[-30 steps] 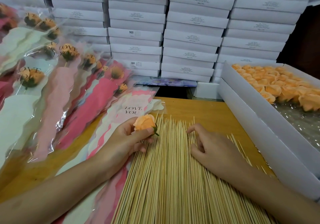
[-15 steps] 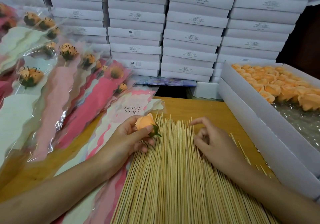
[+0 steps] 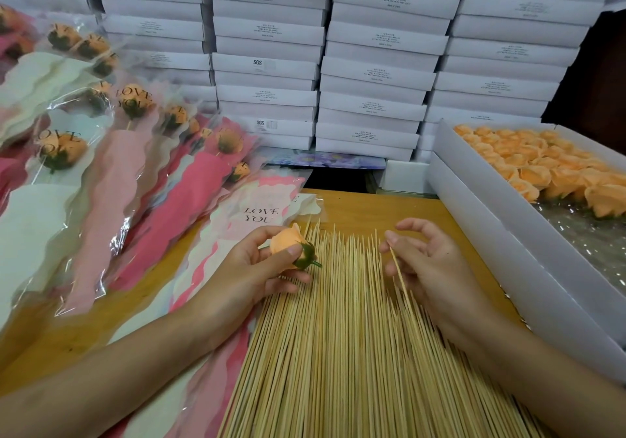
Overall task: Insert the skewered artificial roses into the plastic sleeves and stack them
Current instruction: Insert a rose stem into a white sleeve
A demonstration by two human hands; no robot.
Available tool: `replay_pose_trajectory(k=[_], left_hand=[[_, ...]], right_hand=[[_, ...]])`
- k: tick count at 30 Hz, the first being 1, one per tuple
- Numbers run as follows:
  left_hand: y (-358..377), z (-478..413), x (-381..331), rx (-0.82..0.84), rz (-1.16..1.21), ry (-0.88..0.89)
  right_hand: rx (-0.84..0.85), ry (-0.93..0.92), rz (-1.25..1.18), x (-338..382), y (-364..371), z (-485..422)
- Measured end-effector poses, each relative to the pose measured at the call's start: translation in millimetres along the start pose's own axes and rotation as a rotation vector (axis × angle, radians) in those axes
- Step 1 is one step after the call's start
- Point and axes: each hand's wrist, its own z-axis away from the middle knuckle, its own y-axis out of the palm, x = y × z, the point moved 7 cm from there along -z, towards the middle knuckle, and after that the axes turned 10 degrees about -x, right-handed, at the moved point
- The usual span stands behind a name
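Observation:
My left hand (image 3: 261, 268) holds an orange artificial rose head (image 3: 288, 246) with a green base, its stub pointing right. My right hand (image 3: 423, 261) pinches a single bamboo skewer (image 3: 399, 276) lifted slightly above the wide bed of bamboo skewers (image 3: 338, 353) spread over the wooden table (image 3: 372, 207). The skewer's tip points up and left, a hand's width from the rose. A pile of empty "LOVE YOU" plastic sleeves (image 3: 261, 214) lies under my left hand. Several sleeved roses (image 3: 135, 153) are stacked at the left.
A white box (image 3: 474, 220) holding several orange rose heads (image 3: 542, 166) stands along the right. Stacks of white cartons (image 3: 372, 64) wall off the back. A small flower-printed box (image 3: 325, 159) sits behind the table's far edge.
My right hand has picked one skewer out of the pile and lifted it. My left hand has turned the rose so its green base faces right.

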Motion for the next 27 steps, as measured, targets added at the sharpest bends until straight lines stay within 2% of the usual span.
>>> replay_pose_trajectory(k=[5, 17, 27], left_hand=[[1.7, 0.2, -1.3, 0.016, 0.000, 0.007], [5.3, 1.3, -3.8, 0.062, 0.052, 0.004], [6.7, 2.8, -4.0, 0.104, 0.003, 0.034]], right_hand=[[0.111, 0.107, -0.032, -5.5, 8.7, 5.4], [0.513, 0.265, 0.151, -19.0, 36.0, 29.7], [0.535, 0.242, 0.123, -15.6, 40.5, 33.5]])
